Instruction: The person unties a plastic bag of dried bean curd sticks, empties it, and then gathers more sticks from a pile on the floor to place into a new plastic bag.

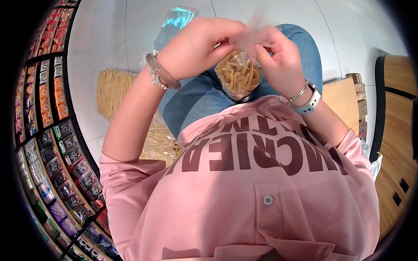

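A clear plastic bag (238, 77) filled with yellow-brown dried strips sits between my thighs, over my jeans. My left hand (207, 41), with a bangle and a beaded bracelet at its wrist, is closed in a pinch at the bag's gathered top. On the other side of the top, my right hand (278, 54) also pinches, thumb against bent fingers. Motion blurs the area between the hands, and the bag's neck is partly hidden there. The right wrist carries a watch and a thin bracelet.
Shiny clear packaging (174, 24) lies on the tiled floor ahead. Bundles of pale dried sticks (114, 89) in plastic are at my left, with more wrapped strands (159, 141) nearer. Shelves of packaged snacks (56, 165) line the far left. A wooden board (344, 100) and wooden cabinet (398, 130) stand right.
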A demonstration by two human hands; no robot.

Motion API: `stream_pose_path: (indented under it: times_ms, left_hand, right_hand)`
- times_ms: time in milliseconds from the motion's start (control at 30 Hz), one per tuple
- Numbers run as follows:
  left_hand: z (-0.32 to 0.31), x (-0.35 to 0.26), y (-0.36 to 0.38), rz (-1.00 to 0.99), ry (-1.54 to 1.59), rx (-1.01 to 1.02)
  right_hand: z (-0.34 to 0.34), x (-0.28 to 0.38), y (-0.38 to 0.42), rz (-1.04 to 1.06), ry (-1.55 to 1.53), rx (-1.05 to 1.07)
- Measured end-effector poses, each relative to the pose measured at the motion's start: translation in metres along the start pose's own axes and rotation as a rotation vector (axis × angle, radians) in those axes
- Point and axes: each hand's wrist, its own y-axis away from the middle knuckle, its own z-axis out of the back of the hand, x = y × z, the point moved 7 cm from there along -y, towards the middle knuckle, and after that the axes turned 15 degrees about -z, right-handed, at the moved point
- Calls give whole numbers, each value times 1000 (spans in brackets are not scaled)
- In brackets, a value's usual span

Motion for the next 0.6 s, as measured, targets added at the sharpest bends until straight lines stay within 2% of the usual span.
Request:
stream_pose_path:
  times_ms: [100, 200, 400, 500, 600]
  left_hand:
    - [4, -7, -3, -65, -43, -67]
    - [3, -7, -2, -35, -85, -56]
    - [-3, 9, 7, 71, 61, -99]
    - [-2, 7, 2, 57, 81, -77]
    - [-7, 21, 6, 175, 227, 5]
  right_hand:
    - [0, 1, -1, -12, 39, 7]
    - [-4, -10, -2, -90, -122, 45]
    - [-7, -13, -2, -174, -142, 67]
    - [-5, -14, -3, -189, -153, 37]
    - [-6, -20, -3, -196, -259, 64]
